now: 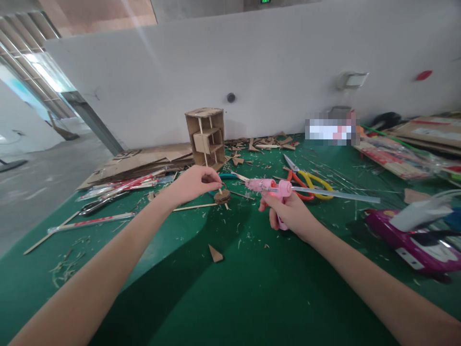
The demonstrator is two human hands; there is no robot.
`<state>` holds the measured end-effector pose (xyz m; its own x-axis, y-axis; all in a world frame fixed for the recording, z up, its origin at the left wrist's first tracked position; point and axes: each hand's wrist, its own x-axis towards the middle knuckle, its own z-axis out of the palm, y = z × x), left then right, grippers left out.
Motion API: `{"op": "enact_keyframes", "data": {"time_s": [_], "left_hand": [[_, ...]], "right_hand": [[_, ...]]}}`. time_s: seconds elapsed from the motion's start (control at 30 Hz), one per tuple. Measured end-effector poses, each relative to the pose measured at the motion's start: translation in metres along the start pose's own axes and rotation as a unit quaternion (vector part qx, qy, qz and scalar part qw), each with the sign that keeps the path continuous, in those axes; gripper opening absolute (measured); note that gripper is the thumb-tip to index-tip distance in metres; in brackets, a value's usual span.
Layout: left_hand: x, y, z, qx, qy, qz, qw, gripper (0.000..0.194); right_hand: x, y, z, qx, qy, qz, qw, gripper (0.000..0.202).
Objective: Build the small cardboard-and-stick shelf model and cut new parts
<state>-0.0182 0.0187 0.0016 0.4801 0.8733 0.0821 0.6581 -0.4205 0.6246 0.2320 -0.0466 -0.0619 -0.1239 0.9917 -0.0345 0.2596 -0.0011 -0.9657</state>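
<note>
My right hand (284, 209) is wrapped round the handle of a pink hot glue gun (264, 185), whose nozzle points left. A long clear glue stick (334, 193) juts out of its back. Left of the nozzle, my left hand (198, 185) is closed in a pinch on a short wooden stick (221, 191). This stick rises from a small round cardboard piece (222, 196) just under my fingertips. Behind my left hand stands a cardboard shelf tower (205, 113) with thin wooden posts. A small cardboard triangle (215, 253) lies in front on the green table.
Scissors with yellow handles (317, 185) and red-handled ones (300, 187) lie behind the glue gun. Cardboard scraps (270, 143) are strewn along the wall. A purple power strip (406, 245) sits at right, packaged sticks (97, 221) at left. A white wall (281, 72) closes off the back.
</note>
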Motion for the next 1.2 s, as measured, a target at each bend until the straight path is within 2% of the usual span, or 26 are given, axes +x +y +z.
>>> {"op": "enact_keyframes", "data": {"time_s": [0.1, 0.2, 0.3, 0.37, 0.47, 0.67, 0.87, 0.97, 1.03, 1.2], "left_hand": [[-0.002, 0.007, 0.003, -0.042, 0.018, -0.004, 0.999, 0.018], [0.0, 0.011, 0.009, -0.145, 0.061, -0.022, 0.987, 0.019], [0.004, 0.012, 0.021, -0.273, 0.13, -0.065, 0.951, 0.019], [0.006, 0.013, 0.029, -0.351, 0.152, -0.087, 0.92, 0.02], [0.005, 0.016, 0.041, -0.42, 0.139, -0.118, 0.889, 0.023], [0.0, 0.023, 0.06, -0.447, 0.079, -0.158, 0.877, 0.017], [0.0, 0.02, 0.073, -0.467, 0.108, -0.156, 0.863, 0.021], [-0.001, 0.019, 0.078, -0.457, 0.113, -0.158, 0.868, 0.025], [-0.002, 0.018, 0.08, -0.431, 0.103, -0.154, 0.883, 0.027], [-0.003, 0.018, 0.076, -0.248, 0.045, -0.101, 0.962, 0.024]], "right_hand": [[0.001, 0.002, 0.0, 0.019, 0.024, -0.001, 1.0, 0.041], [0.003, 0.002, -0.002, 0.051, 0.059, 0.01, 0.997, 0.043], [0.004, -0.001, -0.004, 0.115, 0.099, 0.029, 0.988, 0.043], [0.004, -0.005, -0.006, 0.168, 0.125, 0.025, 0.978, 0.04], [0.002, -0.009, -0.008, 0.205, 0.145, 0.012, 0.968, 0.033], [0.0, -0.013, -0.007, 0.152, 0.159, 0.021, 0.975, 0.029], [-0.002, -0.018, -0.005, 0.155, 0.156, 0.021, 0.975, 0.028], [-0.002, -0.019, -0.005, 0.154, 0.154, 0.017, 0.976, 0.027], [-0.002, -0.019, -0.006, 0.149, 0.163, 0.018, 0.975, 0.026], [-0.001, -0.019, -0.008, 0.148, 0.179, 0.022, 0.972, 0.027]]}}
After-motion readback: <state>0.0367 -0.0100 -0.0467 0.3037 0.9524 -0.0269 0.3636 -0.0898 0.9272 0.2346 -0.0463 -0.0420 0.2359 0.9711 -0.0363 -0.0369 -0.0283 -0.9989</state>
